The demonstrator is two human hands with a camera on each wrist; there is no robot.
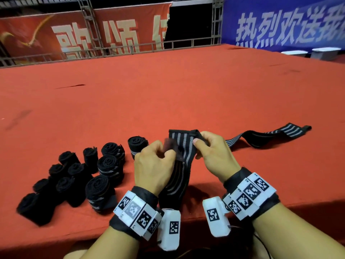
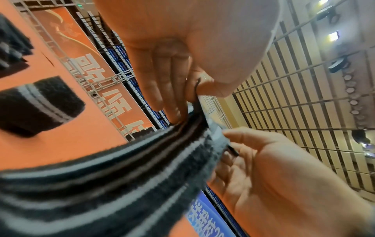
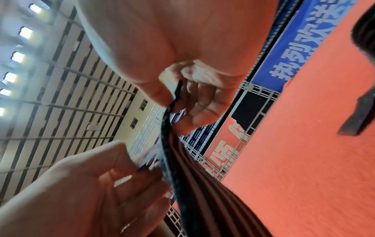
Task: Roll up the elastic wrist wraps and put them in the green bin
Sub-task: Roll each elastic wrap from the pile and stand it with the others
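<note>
Both hands — left hand and right hand — pinch the striped wrist wrap's upper end above the near table edge, rolling barely begun — next, I judge, turn that end inward tightly.

Blue banner reads "热烈欢送我"; red banner text is partly hidden.

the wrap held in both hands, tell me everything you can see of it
The held wrap is a black, fuzzy-looking elastic band with grey lengthwise stripes. It is unrolled and held upright above the red table, its lower length hanging toward the near edge. The left hand and right hand pinch its top end, where a thin black loop shows.
</note>
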